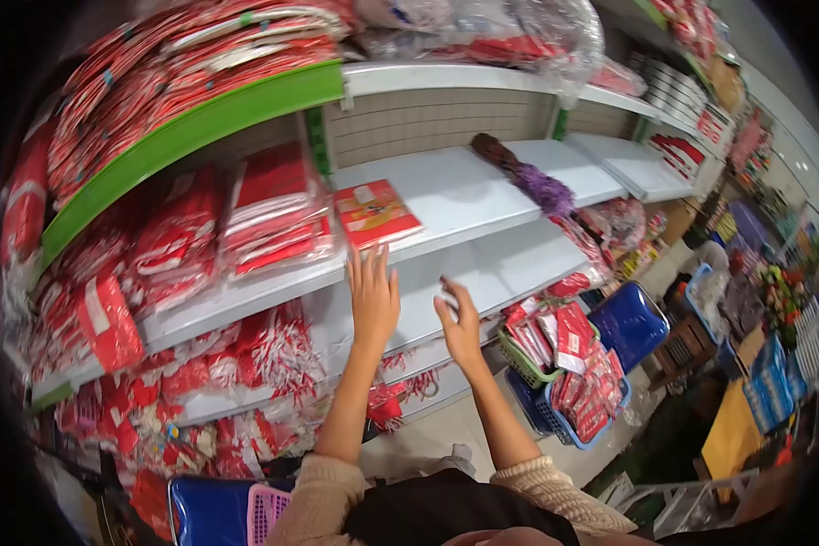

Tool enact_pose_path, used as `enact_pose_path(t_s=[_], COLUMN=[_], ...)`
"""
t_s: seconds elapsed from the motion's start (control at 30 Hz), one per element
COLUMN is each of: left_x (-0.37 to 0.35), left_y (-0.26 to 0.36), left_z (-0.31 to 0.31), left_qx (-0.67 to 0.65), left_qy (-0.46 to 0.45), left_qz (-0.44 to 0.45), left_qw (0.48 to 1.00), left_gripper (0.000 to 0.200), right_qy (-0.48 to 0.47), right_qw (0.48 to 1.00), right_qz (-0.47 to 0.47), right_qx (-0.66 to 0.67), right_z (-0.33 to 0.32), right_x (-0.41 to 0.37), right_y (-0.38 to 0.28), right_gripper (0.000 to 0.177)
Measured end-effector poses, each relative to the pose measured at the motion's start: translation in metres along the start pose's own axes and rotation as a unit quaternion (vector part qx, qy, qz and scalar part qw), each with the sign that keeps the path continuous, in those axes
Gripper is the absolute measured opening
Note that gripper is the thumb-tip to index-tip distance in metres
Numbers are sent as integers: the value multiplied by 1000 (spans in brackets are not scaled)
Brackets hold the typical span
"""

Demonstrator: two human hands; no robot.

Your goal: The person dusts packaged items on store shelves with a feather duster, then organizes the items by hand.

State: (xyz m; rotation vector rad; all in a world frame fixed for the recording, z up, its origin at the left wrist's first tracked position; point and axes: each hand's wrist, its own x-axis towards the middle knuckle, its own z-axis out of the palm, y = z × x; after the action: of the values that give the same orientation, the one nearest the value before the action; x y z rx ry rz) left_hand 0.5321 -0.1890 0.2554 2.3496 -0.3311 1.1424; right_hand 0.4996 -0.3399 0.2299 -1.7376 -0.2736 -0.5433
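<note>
My left hand (373,293) reaches up to the shelf edge with its fingers stretched out, fingertips right at the lower edge of a flat red packet (376,211) with a yellow picture. That packet lies on the white shelf (455,196), beside a stack of red packets in clear plastic (278,209). To the right, my right hand (460,323) hangs in front of the lower shelf (510,264), thumb and fingers apart and nothing between them. A purple feathery duster (541,187) with a brown end lies farther along the upper shelf.
Thick piles of red packets (200,64) fill the green-edged top shelf. Red tasselled goods (287,350) crowd the lower left. On the floor at right stand a green basket (528,364), a blue basket (564,432) and a blue stool (630,323). Another blue stool (205,514) is lower left.
</note>
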Motion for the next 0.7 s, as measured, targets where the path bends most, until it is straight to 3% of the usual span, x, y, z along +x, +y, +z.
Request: enact_pose_path(t_s=[0.07, 0.33, 0.7], left_x=[-33, -119, -180], left_y=[39, 118, 232], left_z=[-6, 66, 148], left_qx=[-99, -371, -457], left_qy=[-48, -240, -408], left_qz=[12, -24, 54], left_qw=[994, 897, 788], left_gripper=[38, 35, 33], right_qy=[-10, 91, 236], right_qw=[996, 985, 926], right_qz=[65, 129, 263], right_qx=[62, -63, -133], right_z=[-21, -107, -221], right_x=[-25, -92, -175], right_y=[1, 21, 88], right_gripper=[40, 38, 40])
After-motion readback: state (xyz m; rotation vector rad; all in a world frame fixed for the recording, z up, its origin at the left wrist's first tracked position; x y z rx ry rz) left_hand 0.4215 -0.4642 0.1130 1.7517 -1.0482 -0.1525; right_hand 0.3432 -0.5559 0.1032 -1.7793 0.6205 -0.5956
